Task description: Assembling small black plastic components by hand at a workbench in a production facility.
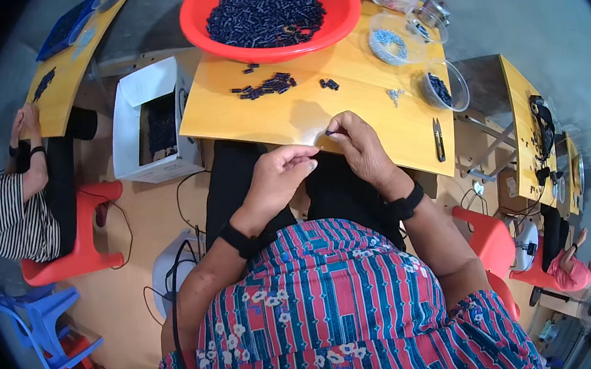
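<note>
Over the near edge of the yellow table [231, 119], my two hands face each other with the fingertips close together. My right hand [362, 150] pinches a small dark piece [331, 132] between thumb and fingers. Thumb and fingers of my left hand [277, 185] are pressed together too; whatever is between them is too small to make out. Beyond the hands lies a loose pile of short dark cylindrical pieces [264, 87], with a smaller cluster [329, 84] to its right. A little heap of tiny silvery parts [395, 95] lies farther right.
A red basin [194, 24] full of dark pieces stands at the back. To the right are a clear tub with silvery parts [389, 46], another with dark pieces [438, 89], and black thread snips [438, 140]. A white box [132, 122] stands left; another person [22, 191] sits beyond.
</note>
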Tool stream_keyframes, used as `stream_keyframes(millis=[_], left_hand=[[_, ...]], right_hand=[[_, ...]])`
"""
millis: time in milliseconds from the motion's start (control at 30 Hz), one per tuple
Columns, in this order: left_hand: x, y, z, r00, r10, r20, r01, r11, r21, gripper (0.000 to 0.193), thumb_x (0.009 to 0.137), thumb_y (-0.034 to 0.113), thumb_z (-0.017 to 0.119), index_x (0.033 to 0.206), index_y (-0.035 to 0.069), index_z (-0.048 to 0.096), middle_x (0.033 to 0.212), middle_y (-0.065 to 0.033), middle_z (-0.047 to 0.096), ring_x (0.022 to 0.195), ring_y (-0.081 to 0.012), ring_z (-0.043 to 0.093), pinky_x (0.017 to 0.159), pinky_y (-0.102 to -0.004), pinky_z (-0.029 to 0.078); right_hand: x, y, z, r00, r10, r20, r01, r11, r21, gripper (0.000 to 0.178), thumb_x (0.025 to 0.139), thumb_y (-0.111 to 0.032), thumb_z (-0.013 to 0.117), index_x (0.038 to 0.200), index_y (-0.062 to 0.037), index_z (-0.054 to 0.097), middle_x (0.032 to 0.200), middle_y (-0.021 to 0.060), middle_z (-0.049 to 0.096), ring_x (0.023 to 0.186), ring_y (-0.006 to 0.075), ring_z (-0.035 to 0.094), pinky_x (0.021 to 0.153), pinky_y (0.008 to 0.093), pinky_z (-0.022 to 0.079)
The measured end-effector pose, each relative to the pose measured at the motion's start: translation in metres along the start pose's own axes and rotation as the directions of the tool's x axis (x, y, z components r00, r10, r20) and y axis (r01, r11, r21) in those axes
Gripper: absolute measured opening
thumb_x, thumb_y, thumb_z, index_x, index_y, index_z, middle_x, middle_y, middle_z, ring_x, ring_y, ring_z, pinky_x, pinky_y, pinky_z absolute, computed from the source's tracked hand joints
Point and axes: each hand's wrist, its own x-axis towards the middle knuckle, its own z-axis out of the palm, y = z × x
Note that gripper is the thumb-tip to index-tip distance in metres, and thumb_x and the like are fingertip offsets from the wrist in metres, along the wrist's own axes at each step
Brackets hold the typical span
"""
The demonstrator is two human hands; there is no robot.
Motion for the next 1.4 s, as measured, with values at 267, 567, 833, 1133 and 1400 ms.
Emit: stream_keyframes(millis=[267,567,833,1133,1400], left_hand=[[-0.001,0.008,0.006,0.987,0.108,-0.117,-0.109,0.994,-0.008,0.015,0.087,0.008,0.067,0.098,-0.003,0.069,0.084,-0.0049,0.069,0.078,-0.0060,0.062,0.071,-0.0210,0.050],[-0.001,-0.001,-0.002,0.990,0.084,-0.112,-0.084,0.996,0.007,0.019,0.092,0.015,0.063,0.093,-0.003,0.068,0.078,-0.0031,0.068,0.073,-0.0047,0.058,0.066,-0.0205,0.048],[-0.002,-0.001,-0.004,0.999,0.051,0.010,-0.048,0.978,-0.204,0.021,0.097,0.016,0.055,0.101,-0.001,0.066,0.087,-0.0043,0.067,0.080,-0.0073,0.057,0.076,-0.0223,0.047],[0.000,0.001,0.001,0.996,0.057,0.062,-0.046,0.986,-0.163,0.021,0.097,0.013,0.053,0.102,-0.003,0.065,0.087,-0.0043,0.066,0.081,-0.0077,0.056,0.076,-0.0222,0.047],[0.001,0.000,-0.005,0.997,0.079,0.019,-0.077,0.992,-0.101,0.014,0.088,0.004,0.066,0.100,-0.002,0.068,0.087,0.0017,0.065,0.079,-0.0034,0.055,0.071,-0.0188,0.045]], right_hand=[[-0.004,-0.023,0.013,1.000,0.013,0.016,-0.015,0.989,0.149,0.011,0.089,-0.002,0.058,0.097,-0.0026,0.051,0.087,0.0132,0.055,0.081,0.0295,0.056,0.074,0.0341,0.047],[-0.001,-0.032,0.015,0.984,-0.167,0.063,0.168,0.986,-0.003,0.013,0.087,-0.002,0.060,0.099,-0.0033,0.054,0.089,0.0124,0.058,0.082,0.0286,0.060,0.073,0.0337,0.048],[-0.008,-0.031,0.015,0.992,0.127,-0.022,-0.108,0.914,0.391,0.015,0.082,-0.002,0.067,0.097,-0.0015,0.066,0.088,0.0086,0.064,0.080,0.0176,0.064,0.073,0.0274,0.050],[-0.008,-0.037,0.007,0.998,0.003,-0.065,0.017,0.951,0.308,0.011,0.081,0.000,0.066,0.092,-0.0019,0.068,0.085,0.0086,0.064,0.081,0.0201,0.063,0.073,0.0285,0.049],[-0.008,-0.035,0.006,0.997,0.003,-0.071,0.016,0.966,0.256,0.009,0.078,-0.003,0.071,0.086,-0.0042,0.068,0.083,0.0078,0.064,0.078,0.0217,0.063,0.070,0.0306,0.051]])
